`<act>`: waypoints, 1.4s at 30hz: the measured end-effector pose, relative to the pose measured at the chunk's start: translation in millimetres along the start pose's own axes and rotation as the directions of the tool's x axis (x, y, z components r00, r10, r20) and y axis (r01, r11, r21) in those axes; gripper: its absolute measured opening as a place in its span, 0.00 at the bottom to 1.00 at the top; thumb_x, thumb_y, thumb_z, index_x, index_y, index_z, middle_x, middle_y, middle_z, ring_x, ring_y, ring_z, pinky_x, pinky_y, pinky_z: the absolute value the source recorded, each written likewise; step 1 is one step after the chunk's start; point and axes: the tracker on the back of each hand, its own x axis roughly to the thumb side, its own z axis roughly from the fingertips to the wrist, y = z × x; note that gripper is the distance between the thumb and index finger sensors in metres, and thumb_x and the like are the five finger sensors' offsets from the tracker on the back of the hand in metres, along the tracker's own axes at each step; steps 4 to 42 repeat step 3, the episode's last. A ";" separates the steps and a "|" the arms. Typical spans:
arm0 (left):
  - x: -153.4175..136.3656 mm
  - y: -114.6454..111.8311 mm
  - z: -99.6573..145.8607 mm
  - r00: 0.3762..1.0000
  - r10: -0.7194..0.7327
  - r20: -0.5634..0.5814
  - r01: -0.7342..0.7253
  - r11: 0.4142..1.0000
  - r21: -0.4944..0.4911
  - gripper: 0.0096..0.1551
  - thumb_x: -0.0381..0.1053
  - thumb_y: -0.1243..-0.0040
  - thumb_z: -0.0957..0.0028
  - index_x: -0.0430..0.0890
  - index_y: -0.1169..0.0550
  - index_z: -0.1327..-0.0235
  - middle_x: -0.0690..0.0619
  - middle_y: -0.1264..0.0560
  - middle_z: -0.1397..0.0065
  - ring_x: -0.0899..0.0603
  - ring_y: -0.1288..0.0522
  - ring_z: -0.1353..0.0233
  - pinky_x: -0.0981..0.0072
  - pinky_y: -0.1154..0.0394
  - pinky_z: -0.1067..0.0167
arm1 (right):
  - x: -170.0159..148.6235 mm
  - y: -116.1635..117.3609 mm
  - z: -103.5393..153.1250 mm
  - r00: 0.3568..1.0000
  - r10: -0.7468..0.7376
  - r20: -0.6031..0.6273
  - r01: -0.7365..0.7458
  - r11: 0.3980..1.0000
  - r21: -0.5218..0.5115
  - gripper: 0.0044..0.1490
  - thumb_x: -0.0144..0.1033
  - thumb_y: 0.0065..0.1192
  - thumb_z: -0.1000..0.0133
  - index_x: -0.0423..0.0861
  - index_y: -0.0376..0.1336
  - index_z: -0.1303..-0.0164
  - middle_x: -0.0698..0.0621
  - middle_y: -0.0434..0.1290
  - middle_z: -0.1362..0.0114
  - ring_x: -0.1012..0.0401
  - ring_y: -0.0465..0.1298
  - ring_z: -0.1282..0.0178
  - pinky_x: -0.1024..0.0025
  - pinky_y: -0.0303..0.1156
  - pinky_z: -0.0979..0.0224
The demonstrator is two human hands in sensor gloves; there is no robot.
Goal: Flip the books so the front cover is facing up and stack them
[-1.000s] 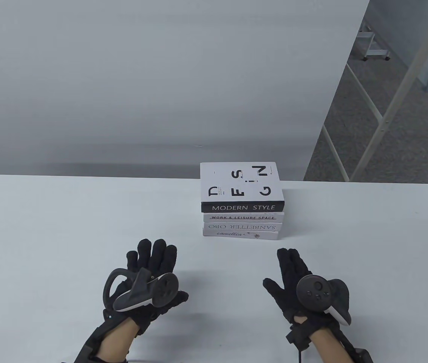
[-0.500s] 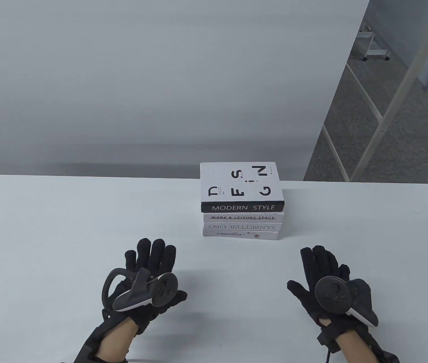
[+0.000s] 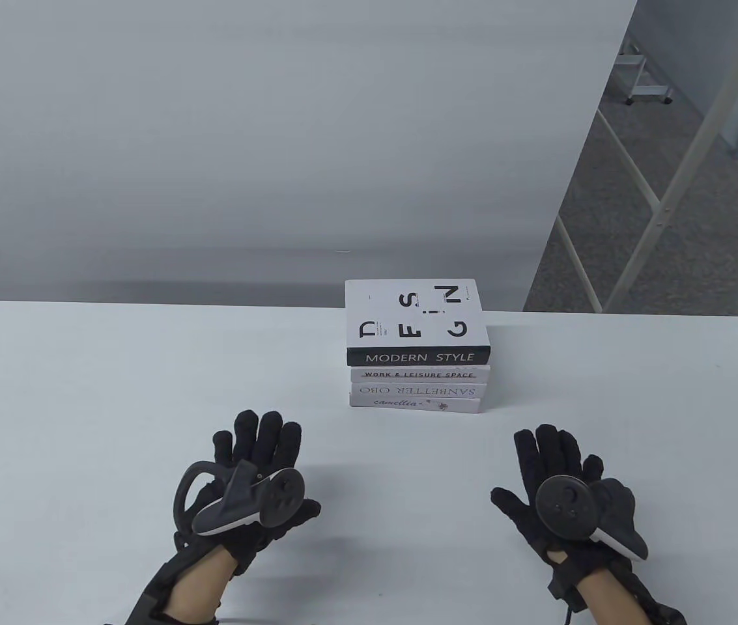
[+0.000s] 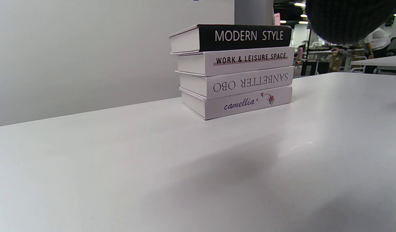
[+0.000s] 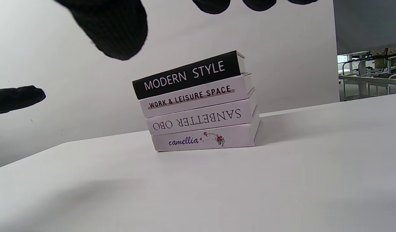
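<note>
Left hand (image 3: pixel 248 485), right hand (image 3: pixel 557 495) flank book stack (image 3: pixel 417 348) — apart.

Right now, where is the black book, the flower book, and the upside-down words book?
MODERN STYLE book (image 4: pixel 246 36), left wrist view, on its black spine.
camellia book (image 5: pixel 198 140), right wrist view, on its spine.
SANBETTER OBO book (image 3: pixel 417 390), table view, on its spine.

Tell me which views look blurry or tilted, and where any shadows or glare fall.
Table view: sharp and level, soft shadows under both hands. Left wrist view: glossy glare on the table, a blurred dark glove patch at the top right. Right wrist view: tilted, so the book stack leans; blurred fingertips up top.
</note>
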 end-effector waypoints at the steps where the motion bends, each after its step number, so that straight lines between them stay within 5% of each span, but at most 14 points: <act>1: -0.4 0.2 0.0 1.000 0.001 -0.002 -0.001 1.000 0.001 0.66 0.78 0.51 0.54 0.36 0.54 0.19 0.29 0.58 0.19 0.16 0.57 0.23 0.19 0.51 0.33 | 0.3 -0.5 0.1 1.000 0.000 0.000 0.000 1.000 0.001 0.55 0.56 0.58 0.39 0.34 0.41 0.17 0.20 0.40 0.19 0.22 0.45 0.23 0.14 0.43 0.38; 42: -1.6 0.2 0.1 1.000 0.002 -0.006 -0.002 1.000 0.001 0.66 0.78 0.51 0.54 0.36 0.54 0.19 0.29 0.58 0.19 0.16 0.57 0.23 0.19 0.51 0.33 | 0.6 -0.4 -0.3 1.000 -0.001 0.001 0.001 1.000 0.003 0.55 0.56 0.58 0.39 0.34 0.41 0.17 0.20 0.40 0.19 0.22 0.45 0.23 0.14 0.43 0.39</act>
